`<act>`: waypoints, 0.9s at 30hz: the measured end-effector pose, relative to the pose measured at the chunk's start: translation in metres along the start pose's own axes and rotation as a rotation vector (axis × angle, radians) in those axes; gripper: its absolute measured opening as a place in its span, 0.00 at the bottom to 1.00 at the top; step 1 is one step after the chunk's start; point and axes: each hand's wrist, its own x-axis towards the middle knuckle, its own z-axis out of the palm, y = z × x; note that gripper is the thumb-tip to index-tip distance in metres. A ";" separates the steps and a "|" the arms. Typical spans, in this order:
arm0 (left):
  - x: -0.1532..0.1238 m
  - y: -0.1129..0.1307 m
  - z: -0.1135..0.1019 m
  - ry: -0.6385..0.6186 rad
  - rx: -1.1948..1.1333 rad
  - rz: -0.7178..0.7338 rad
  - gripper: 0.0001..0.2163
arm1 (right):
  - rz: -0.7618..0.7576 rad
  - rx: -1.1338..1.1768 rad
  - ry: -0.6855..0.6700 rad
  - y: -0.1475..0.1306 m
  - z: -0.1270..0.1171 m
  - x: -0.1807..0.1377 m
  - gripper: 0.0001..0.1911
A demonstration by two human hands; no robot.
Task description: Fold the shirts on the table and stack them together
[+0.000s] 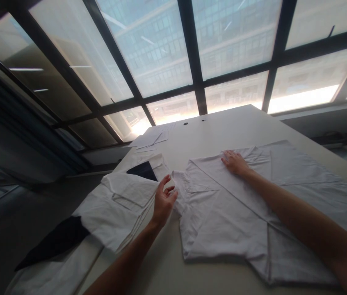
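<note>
A white collared shirt [222,221] lies spread on the white table, its collar [181,188] toward the left and its body running off to the right. My right hand [235,163] rests flat on the far side of the shirt, fingers stretched out. Beside the collar is my left hand [164,200], its fingers bent and apart; whether the fingertips touch the cloth I cannot tell. To the left of that hand sits a stack of folded white garments [124,200], with a dark navy piece [142,170] showing at its far edge.
Papers [150,140] lie at the table's far left. The white table [222,127] has two small dark holes near its back edge. Black and white cloth [56,239] hangs at the front left. Large framed windows [149,45] stand behind; a dark curtain [22,114] is at left.
</note>
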 end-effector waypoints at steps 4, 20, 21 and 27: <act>-0.016 0.004 0.017 -0.233 0.054 0.261 0.25 | -0.002 -0.001 -0.006 0.000 -0.001 -0.001 0.29; -0.004 -0.013 0.013 -0.760 0.796 0.438 0.27 | -0.025 -0.001 0.012 -0.002 -0.004 -0.002 0.28; -0.004 -0.013 0.013 -0.770 0.834 0.425 0.28 | -0.024 0.000 0.013 -0.002 -0.004 -0.002 0.28; 0.025 -0.004 0.030 -0.757 0.984 0.449 0.30 | -0.013 -0.003 0.014 -0.003 -0.004 -0.003 0.28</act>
